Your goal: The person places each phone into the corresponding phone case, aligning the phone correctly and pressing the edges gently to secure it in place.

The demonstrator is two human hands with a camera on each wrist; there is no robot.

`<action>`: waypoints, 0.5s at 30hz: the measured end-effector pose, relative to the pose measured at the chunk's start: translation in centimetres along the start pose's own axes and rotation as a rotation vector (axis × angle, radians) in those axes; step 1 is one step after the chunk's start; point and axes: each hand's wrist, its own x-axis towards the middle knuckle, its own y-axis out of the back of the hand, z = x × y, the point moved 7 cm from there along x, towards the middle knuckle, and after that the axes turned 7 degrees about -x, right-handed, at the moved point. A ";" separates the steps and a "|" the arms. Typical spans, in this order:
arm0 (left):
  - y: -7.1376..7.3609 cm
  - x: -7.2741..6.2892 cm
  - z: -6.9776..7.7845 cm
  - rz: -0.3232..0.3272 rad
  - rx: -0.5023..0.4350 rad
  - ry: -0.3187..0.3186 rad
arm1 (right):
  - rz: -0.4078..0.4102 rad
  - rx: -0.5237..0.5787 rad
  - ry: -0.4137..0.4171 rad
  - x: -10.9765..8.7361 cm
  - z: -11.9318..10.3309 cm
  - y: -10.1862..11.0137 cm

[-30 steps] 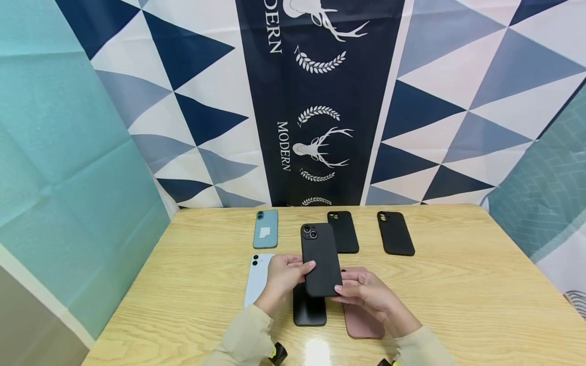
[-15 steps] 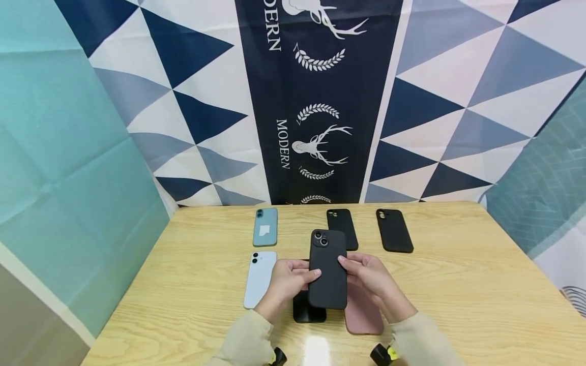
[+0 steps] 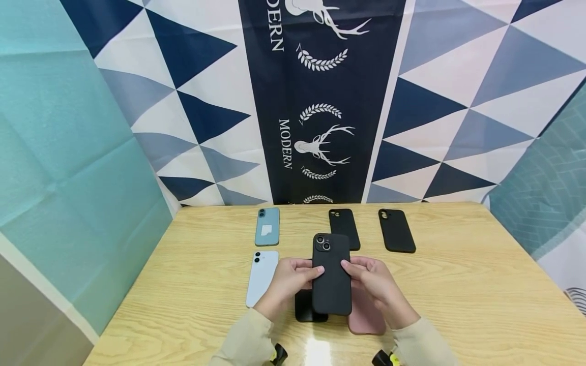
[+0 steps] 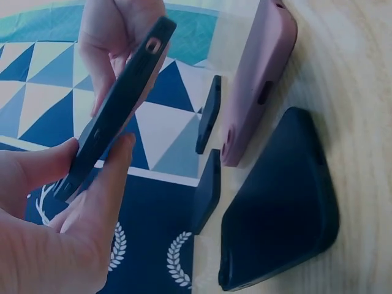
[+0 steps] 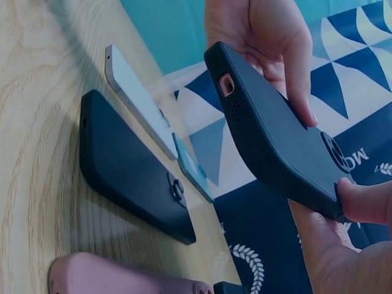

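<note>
Both hands hold a phone in a black case (image 3: 331, 279) above the table, its back and two camera lenses facing up in the head view. My left hand (image 3: 290, 282) pinches its left edge, thumb on the back. My right hand (image 3: 376, 282) grips the right edge in the same manner. A pinkish port opening shows in the case's bottom edge in the right wrist view. Under the hands lie a black phone or case (image 4: 282, 202), partly covered in the head view, and a pink phone case (image 3: 366, 317).
Left of the hands lies a white phone (image 3: 262, 277), with a blue phone (image 3: 267, 229) bearing a white label behind it. Two black phone cases lie farther back, one behind the held phone (image 3: 346, 229) and one to its right (image 3: 397, 231). Patterned cloth hangs behind the wooden table (image 3: 467, 284).
The cased phone has moved right and toward me, and stands straighter. My right hand has shifted from its lower right corner up to the right edge.
</note>
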 end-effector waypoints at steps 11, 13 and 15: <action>0.9 0.1 0.7 0.144 -0.047 -0.064 | -0.168 0.019 0.045 -0.3 -0.3 -1.2; 1.0 -0.1 0.6 0.165 -0.062 -0.075 | -0.218 0.019 0.051 -0.3 -0.3 -1.4; 1.0 -0.2 0.6 0.178 -0.070 -0.082 | -0.254 0.018 0.054 -0.3 -0.4 -1.5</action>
